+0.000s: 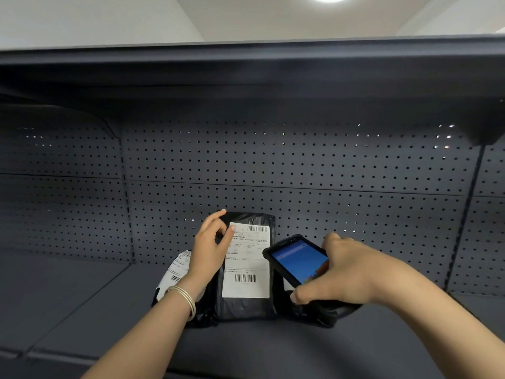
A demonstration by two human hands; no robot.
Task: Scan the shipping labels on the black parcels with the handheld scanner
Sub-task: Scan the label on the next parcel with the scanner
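Black parcel stands upright on the shelf, label facing near; left hand fingers grip its top-left edge. Right hand wraps closed around the handheld scanner, just right of the label, screen lit.

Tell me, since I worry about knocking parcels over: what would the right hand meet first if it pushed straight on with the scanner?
Probably the label on the upright parcel that the left hand steadies; depth is unclear.
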